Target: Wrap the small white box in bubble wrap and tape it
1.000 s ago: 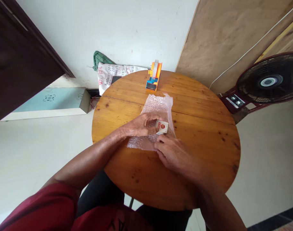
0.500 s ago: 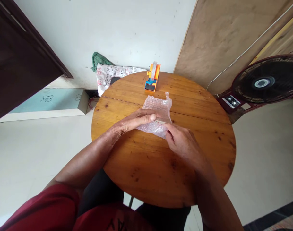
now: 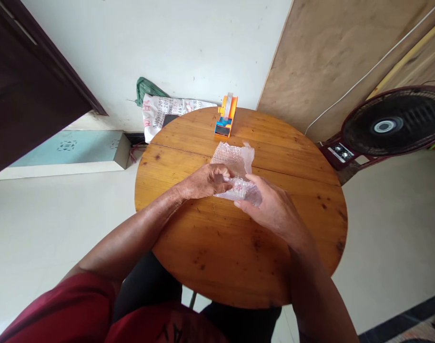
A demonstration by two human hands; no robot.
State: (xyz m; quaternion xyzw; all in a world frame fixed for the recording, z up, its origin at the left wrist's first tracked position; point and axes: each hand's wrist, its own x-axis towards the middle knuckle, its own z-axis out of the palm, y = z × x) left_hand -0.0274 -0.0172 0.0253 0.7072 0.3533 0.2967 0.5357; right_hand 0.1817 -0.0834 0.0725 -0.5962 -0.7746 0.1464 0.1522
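Note:
A sheet of clear bubble wrap (image 3: 231, 155) lies on the round wooden table (image 3: 217, 247), its near part folded over a small item. Only a hint of red shows through the plastic, so I cannot tell what the item is. My left hand (image 3: 210, 181) has its fingers curled on the left end of the folded bundle. At the bundle's right end, my right hand (image 3: 270, 202) grips the wrap between thumb and fingers. The far part of the sheet is spread flat beyond both hands.
An orange and blue tape dispenser (image 3: 226, 114) with a tape roll stands near the table's far edge. Behind it are a printed sack (image 3: 155, 112) and the white wall. A dark red fan (image 3: 385, 126) stands at the right, past the table edge.
The near edge of the bubble wrap has been folded over the small item, which lay uncovered before. My left hand has gone from lying flat to curled fingers; my right has shifted round the bundle's end.

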